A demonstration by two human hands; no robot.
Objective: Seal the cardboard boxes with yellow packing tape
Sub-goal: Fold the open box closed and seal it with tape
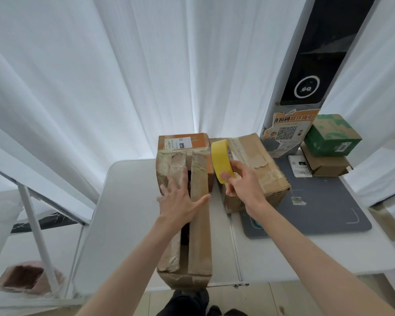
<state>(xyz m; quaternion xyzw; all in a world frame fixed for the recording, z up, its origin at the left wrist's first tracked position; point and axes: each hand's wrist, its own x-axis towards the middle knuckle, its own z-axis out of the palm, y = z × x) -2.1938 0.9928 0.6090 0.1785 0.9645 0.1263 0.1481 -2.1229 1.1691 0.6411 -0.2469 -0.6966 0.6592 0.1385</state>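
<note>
Right now the long cardboard box (193, 226) lies lengthwise toward you on the white table (123, 220), its two top flaps parted by a dark gap. Your left hand (180, 201) lies flat on those flaps, fingers straight and spread. At two o'clock from it, your right hand (243, 182) grips the yellow tape roll (221, 161), held upright over a second cardboard box (260, 172) just beside the first. At twelve o'clock sits an orange box (184, 142). Farther off, around two o'clock, a green box (332, 135) is stacked on a brown one (326, 166).
</note>
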